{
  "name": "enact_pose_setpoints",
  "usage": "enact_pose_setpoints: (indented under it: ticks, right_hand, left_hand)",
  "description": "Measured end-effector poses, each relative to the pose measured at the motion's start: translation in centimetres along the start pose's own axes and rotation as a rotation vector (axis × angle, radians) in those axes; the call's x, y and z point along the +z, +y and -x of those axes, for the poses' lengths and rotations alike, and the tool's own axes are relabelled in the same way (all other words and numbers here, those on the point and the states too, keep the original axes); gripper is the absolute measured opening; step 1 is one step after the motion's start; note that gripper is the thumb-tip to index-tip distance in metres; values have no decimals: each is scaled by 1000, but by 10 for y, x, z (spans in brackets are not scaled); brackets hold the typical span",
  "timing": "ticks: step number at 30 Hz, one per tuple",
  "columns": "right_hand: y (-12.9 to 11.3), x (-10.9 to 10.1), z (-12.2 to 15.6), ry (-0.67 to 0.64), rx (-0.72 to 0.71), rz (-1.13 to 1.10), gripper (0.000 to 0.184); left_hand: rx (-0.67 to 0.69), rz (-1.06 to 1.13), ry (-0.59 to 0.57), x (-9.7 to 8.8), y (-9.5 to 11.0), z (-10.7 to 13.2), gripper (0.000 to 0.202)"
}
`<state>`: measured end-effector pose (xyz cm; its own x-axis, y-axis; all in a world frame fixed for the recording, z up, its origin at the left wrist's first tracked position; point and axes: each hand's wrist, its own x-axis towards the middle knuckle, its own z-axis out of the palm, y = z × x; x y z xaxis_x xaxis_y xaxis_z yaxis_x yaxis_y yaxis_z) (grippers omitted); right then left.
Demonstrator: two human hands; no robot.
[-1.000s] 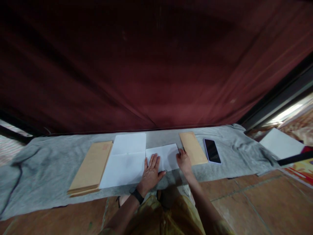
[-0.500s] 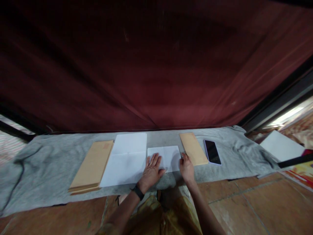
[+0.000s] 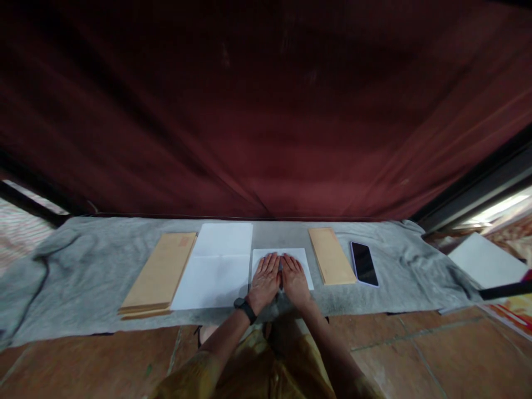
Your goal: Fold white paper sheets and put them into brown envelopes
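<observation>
My left hand (image 3: 265, 278) and my right hand (image 3: 294, 279) lie flat side by side, fingers stretched out, on a small folded white sheet (image 3: 305, 264) in the middle of a grey cloth (image 3: 83, 260). A black band circles my left wrist. Left of the hands lies a larger stack of white paper (image 3: 218, 266), and beyond it a stack of brown envelopes (image 3: 160, 274). To the right of the hands lies a single brown envelope (image 3: 331, 255), with a dark phone (image 3: 364, 263) beside it.
A dark red curtain (image 3: 266, 111) hangs right behind the cloth. Terracotta floor tiles (image 3: 436, 354) run along the near side. A white sheet (image 3: 486, 259) and colourful papers lie at the far right. My yellow clothing shows at the bottom.
My right hand has left the sheet's right edge near the brown envelope and come in beside my left hand; both now press flat on the folded sheet. The view shifted slightly.
</observation>
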<state>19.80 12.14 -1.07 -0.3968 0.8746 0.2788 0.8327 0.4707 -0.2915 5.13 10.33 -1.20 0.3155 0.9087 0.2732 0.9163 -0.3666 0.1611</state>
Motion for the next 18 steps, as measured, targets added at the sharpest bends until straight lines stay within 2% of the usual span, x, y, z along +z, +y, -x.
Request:
enact_pose_setpoints:
  ticks: [10,18]
  right_hand:
    - [24,1,-5,-14,-1,95,46]
    - [40,-2,3,-21,28,118,47]
  left_hand:
    - [-46,4,23,5,-12,4,58]
    - [-90,7,-52,-5,-24,12,56]
